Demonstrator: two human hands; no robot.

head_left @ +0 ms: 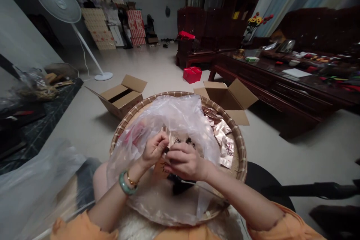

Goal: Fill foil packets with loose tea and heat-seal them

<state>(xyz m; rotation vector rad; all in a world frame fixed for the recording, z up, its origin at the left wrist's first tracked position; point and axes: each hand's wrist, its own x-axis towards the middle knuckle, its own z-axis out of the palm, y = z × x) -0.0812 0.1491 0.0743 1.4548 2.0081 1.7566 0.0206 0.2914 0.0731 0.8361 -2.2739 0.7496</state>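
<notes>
Both my hands are at work in the lower centre of the frame. My left hand [154,149] is closed, thumb pressed to curled fingers. My right hand [185,161] is likewise curled in, fingertips meeting those of the left. A small dark piece [165,151] shows between them; which hand bears it, I cannot tell.

Both are over a clear bag [180,108], spread across a round woven tray [242,153]. Below my right hand, within the bag's spread, is a black item [180,186], too blurred to identify. Dark marks [190,141] appear just above that hand; loose matter or print, not determined.

As to progress, I judge the work part-way. Copper packets [227,149] lie heaped on the tray's right side, apart from my hands; whether they are finished cannot be established. The material under my hands I judge outstanding; its quantity is not visible. Two cartons stand on the floor beyond the tray, flaps raised: the left carton [123,99] and the right carton [243,95]. The contents of neither can be confirmed.
</notes>
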